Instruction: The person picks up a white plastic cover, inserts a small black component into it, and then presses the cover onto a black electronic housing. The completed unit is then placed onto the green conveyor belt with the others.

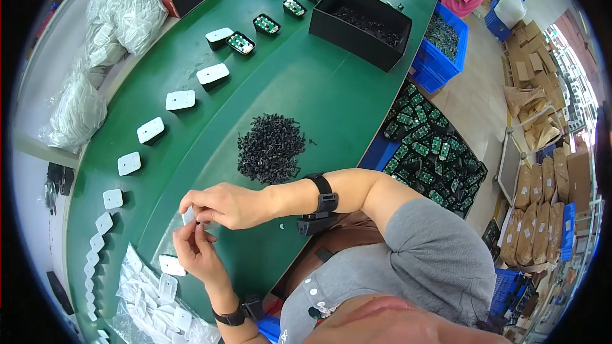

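A small white plastic cover (pixel 189 216) is pinched between my hands, mostly hidden by fingers. My right hand (pixel 228 206) curls over it from above, fingertips bent together. From below, my left hand (pixel 196 253) grips its lower edge with thumb and fingers closed. A tiny dark spot shows between the fingertips, too small to name. Just beyond my right hand lies a heap of small black plastic parts (pixel 271 148). Next to my left wrist, a loose white cover (pixel 171 265) rests beside a clear plastic bag of similar white covers (pixel 150 302).
A curved row of black housings with white covers (pixel 151 130) runs along the green table (pixel 319 102). Farther on are open housings with green circuit boards (pixel 266 24) and a black box (pixel 360 25). At right stand a blue crate (pixel 446 41) and a bin of circuit boards (pixel 433 146).
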A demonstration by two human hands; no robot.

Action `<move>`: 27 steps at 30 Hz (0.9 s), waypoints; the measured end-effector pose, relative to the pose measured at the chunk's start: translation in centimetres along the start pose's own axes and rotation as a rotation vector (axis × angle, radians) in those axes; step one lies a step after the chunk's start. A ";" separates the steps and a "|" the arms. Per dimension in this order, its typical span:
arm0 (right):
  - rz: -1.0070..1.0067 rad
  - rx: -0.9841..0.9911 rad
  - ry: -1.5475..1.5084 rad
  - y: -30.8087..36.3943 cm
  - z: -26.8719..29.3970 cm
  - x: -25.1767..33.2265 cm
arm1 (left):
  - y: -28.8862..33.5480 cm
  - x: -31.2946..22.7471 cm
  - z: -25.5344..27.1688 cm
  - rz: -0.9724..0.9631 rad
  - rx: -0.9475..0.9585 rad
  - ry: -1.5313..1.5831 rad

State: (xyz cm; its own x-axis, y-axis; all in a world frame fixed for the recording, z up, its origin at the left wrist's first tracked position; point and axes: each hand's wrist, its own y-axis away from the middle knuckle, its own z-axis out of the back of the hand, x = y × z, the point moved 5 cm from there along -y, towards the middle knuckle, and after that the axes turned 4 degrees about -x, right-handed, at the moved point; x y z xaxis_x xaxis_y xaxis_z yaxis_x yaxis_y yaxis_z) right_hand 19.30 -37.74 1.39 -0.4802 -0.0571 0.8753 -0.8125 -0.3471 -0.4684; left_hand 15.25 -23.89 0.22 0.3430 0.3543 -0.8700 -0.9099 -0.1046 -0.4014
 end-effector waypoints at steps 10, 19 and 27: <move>-0.188 0.055 -0.109 0.2 0.4 -1.6 | 0.4 0.7 -0.1 0.013 0.029 0.096; -0.253 0.116 -0.136 0.0 0.7 -1.2 | 0.6 0.0 -0.1 -0.045 0.066 0.039; -0.006 -0.053 0.396 -0.1 1.1 0.1 | 0.2 1.9 -0.2 0.431 0.049 0.484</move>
State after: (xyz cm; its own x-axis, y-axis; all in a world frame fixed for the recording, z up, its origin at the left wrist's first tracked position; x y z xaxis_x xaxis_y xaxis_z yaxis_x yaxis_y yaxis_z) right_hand 19.70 -38.70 1.60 -0.5571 0.3141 0.7687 -0.8268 -0.2968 -0.4779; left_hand 15.77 -23.41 -1.53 0.0007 -0.1701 -0.9854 -0.9951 -0.0972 0.0161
